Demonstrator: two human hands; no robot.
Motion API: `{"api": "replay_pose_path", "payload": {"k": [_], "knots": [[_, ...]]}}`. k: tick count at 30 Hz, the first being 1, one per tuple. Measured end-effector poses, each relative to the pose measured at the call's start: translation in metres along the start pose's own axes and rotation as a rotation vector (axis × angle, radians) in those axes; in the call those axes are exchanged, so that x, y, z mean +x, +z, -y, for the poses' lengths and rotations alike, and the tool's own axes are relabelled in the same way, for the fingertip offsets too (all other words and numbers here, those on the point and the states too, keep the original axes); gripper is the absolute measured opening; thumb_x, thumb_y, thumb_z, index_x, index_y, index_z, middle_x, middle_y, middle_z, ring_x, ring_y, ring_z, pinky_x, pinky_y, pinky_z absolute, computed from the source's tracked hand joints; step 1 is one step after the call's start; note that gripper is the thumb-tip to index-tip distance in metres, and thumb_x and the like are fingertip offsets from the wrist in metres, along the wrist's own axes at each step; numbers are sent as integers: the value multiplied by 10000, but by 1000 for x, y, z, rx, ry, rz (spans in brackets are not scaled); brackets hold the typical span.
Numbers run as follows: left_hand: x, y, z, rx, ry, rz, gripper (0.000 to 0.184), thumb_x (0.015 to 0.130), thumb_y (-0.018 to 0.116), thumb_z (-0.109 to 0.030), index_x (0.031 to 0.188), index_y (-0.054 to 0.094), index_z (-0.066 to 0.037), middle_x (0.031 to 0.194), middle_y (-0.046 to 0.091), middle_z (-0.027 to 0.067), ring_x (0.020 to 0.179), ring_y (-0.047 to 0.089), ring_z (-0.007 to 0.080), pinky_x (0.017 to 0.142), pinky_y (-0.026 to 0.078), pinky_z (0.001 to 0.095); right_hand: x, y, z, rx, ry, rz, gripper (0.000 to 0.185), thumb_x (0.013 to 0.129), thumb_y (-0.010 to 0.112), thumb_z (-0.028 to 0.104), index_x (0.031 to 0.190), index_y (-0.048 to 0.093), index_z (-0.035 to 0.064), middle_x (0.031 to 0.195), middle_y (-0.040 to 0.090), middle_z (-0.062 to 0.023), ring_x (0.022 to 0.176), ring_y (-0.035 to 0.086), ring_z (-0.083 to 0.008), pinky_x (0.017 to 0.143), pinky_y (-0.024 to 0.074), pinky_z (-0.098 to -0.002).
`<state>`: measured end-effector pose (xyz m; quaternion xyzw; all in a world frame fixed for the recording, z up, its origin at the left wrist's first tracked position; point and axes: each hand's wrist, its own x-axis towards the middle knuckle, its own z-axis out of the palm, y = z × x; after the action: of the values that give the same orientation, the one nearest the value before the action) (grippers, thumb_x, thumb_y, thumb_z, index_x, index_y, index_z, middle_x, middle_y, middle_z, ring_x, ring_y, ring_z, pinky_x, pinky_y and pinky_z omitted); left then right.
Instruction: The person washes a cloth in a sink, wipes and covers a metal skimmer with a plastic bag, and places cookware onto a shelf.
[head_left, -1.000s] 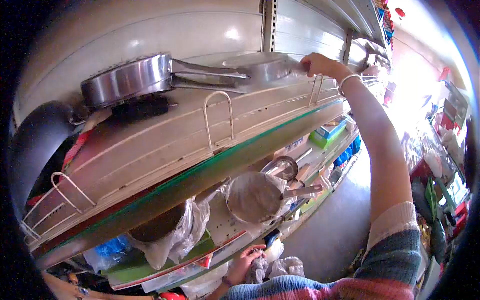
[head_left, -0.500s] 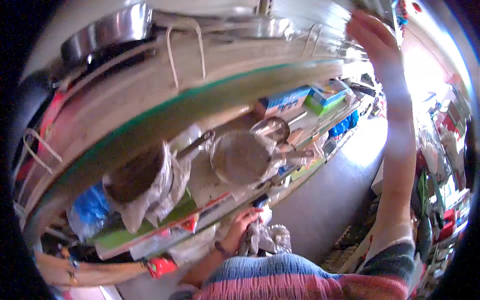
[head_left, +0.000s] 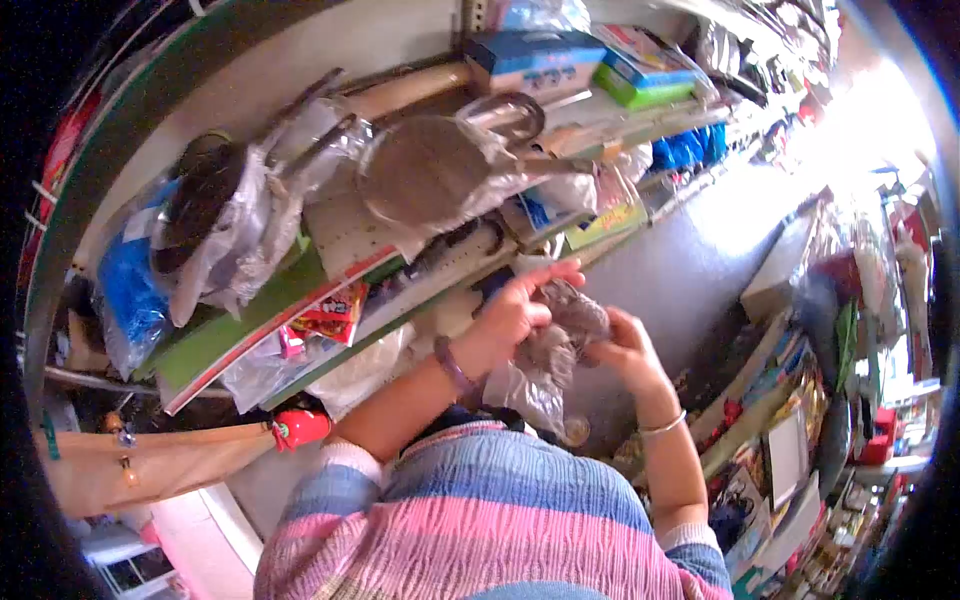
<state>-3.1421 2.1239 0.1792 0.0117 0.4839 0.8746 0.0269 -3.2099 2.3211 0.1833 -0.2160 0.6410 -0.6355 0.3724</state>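
A crumpled grey-brown cloth (head_left: pixel 572 322) is held in front of my chest, between both hands. My left hand (head_left: pixel 512 318) grips its left side with thumb and fingers, the index finger stretched along the top. On the right, my right hand (head_left: pixel 622 350) has its bent fingers against the cloth's edge. Below the cloth hangs a clear plastic bag (head_left: pixel 530 400); what carries it is hidden. The nearest pan (head_left: pixel 425 172), wrapped in plastic, lies on the shelf beyond my left hand.
Another wrapped pan (head_left: pixel 205 210) and a blue bag (head_left: pixel 135 285) are at the shelf's left. Boxes (head_left: pixel 535 68) stand at the back. The shelf's front edge (head_left: pixel 290 330) runs diagonally beside my left arm. Stacked goods (head_left: pixel 790 450) line the right side of the aisle.
My right hand has come down from the upper shelf to the cloth at my left hand. Both hands now appear higher in view, and the view has tilted down towards the lower shelf.
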Motion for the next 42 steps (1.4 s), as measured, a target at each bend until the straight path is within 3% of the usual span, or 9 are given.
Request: {"api": "replay_pose_path", "payload": {"k": [6,14,21,30,32,34,36,39,42], "knots": [[17,-21,9,302,29,-51,570,611,408,107,1153,531,-20,1063,575,92,1000,540,187,922,410,309,-39,-14,69,502,-135,-264,356,826,554,156,1131,520,-25,1061,598,-106,956,582,-195,841,463,-311],[16,-40,61,822,272,-374,458,758,666,-116,1169,505,5,1087,578,153,1036,548,227,907,422,337,-33,-34,74,453,-308,-74,325,804,577,52,1122,533,2,1025,603,-67,930,573,-163,834,454,-303],[15,-39,71,-16,-60,-93,361,896,473,-84,1254,450,-44,1183,539,96,1149,450,164,997,326,310,-36,-17,102,389,-361,-122,447,801,567,48,1224,440,-22,1120,564,-89,1004,540,-164,868,423,-290],[19,19,61,-58,-59,347,474,902,483,-156,1328,305,-54,1296,415,91,1124,457,186,972,384,307,-11,-13,90,16,-330,-192,562,821,522,13,1344,316,29,1231,492,-119,1104,493,-185,955,369,-296],[20,11,65,315,240,430,450,918,444,-232,1317,328,-62,1274,434,93,1114,464,196,975,384,318,-16,-18,84,167,-326,-224,566,826,530,28,1347,308,26,1222,498,-116,1082,503,-180,935,384,-301],[15,5,65,79,261,422,452,924,412,-306,1307,350,-73,1255,450,94,1111,468,206,979,382,338,-21,-9,87,302,-355,-194,551,833,562,82,1328,331,11,1228,485,-119,1051,507,-166,890,415,-298],[-4,12,46,-750,-1,311,476,921,387,-376,1297,370,-85,1240,462,95,1112,469,218,984,378,368,-20,-15,74,-125,-219,-287,452,842,567,130,1250,427,-5,1138,543,-117,974,545,-165,834,445,-293],[-17,-4,45,-1065,-218,203,483,915,363,-418,1278,400,-102,1237,470,89,1123,467,239,978,380,399,5,-38,66,-797,56,-246,294,844,585,193,1049,586,-18,884,637,-86,772,603,-168,709,485,-282],[-19,-19,35,-1473,-209,311,484,902,367,-448,1254,429,-121,1237,473,87,1133,458,264,988,352,446,41,-22,75,-999,-306,-371,225,829,599,185,971,618,12,791,648,-96,692,617,-172,648,489,-286]]}}
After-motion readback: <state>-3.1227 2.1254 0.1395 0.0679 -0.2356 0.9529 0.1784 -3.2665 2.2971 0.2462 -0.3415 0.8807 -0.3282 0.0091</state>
